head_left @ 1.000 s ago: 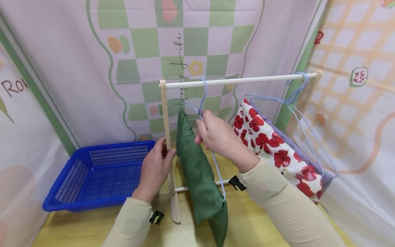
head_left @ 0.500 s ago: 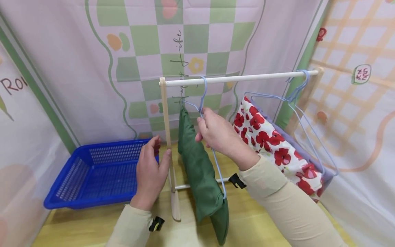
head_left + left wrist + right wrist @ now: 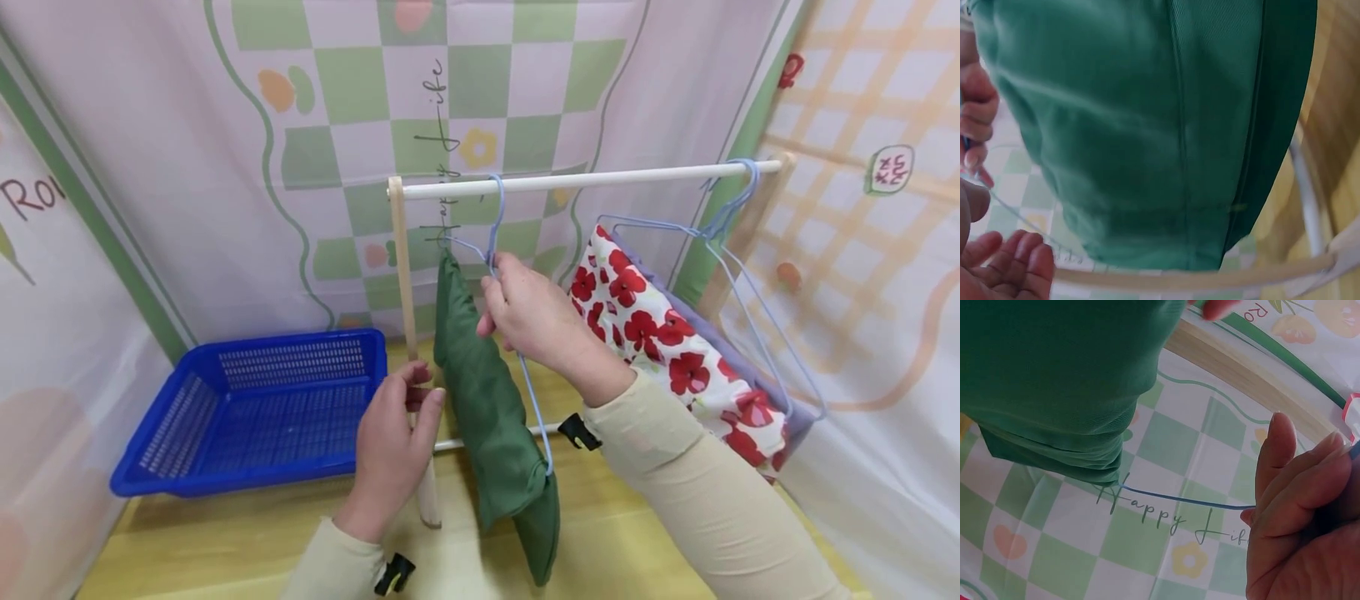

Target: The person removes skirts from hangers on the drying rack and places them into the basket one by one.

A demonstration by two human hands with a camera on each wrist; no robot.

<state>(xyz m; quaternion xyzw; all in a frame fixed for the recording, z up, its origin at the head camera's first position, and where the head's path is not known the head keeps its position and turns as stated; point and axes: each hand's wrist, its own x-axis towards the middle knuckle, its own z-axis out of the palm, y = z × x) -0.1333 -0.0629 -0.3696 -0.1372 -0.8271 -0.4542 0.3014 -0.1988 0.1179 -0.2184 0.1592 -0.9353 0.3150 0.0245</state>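
Note:
A blue wire hanger [image 3: 497, 212] is hooked over the white rod [image 3: 577, 180] near its left end. My right hand [image 3: 536, 317] grips this hanger just below its hook, and the curled fingers also show in the right wrist view. Folded green cloth [image 3: 487, 400] hangs over the hanger's lower bar; it fills much of the left wrist view as a smooth panel with seams. To its left, my left hand [image 3: 393, 446] is loosely bent and holds nothing, overlapping the rack's wooden left post [image 3: 402, 275]. Its thumb is close to the cloth.
At the rod's right end hang more blue hangers [image 3: 723, 221] with red-flowered white cloth [image 3: 660, 342] and purple cloth [image 3: 798, 425]. A blue plastic basket [image 3: 258, 483] stands left of the rack on the yellow wooden table [image 3: 247, 542]. Printed curtains surround the table.
My left hand has let go of the left post, drawn back left, then come lower and right towards the green cloth. The right hand keeps its grip on the hanger.

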